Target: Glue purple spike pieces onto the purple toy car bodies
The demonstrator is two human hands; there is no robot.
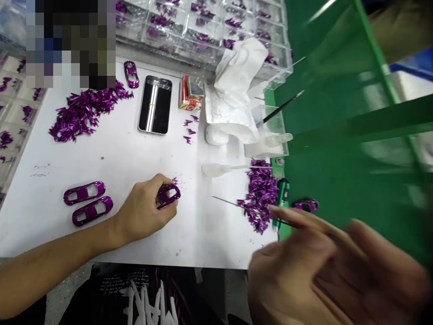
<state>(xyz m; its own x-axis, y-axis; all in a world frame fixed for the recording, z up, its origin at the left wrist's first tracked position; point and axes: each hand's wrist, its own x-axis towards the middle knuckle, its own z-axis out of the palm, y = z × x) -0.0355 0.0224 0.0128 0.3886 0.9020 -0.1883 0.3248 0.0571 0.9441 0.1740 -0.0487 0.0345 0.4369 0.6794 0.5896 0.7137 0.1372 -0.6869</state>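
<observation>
My left hand (pixel 144 210) is closed round a small purple toy car body (pixel 169 195), held just over the white table. Left of that hand, two more purple car bodies (pixel 92 211) lie side by side. Close to the camera and blurred, my right hand (pixel 324 271) pinches a thin, pointed metal tool (pixel 225 201). The tool's tip points left, toward the held car body, with a gap between them. Beyond the right hand lies a pile of small purple pieces (pixel 262 194). One loose purple piece (pixel 175 180) is beside the left hand.
Across the table are a larger pile of purple pieces (pixel 79 110), a phone (pixel 155 104), a red box (pixel 189 95) and white tissue (pixel 238 72). A white plastic dropper (pixel 216 169) and green cutter (pixel 283 194) lie right. Clear compartment trays (pixel 203 27) stand behind.
</observation>
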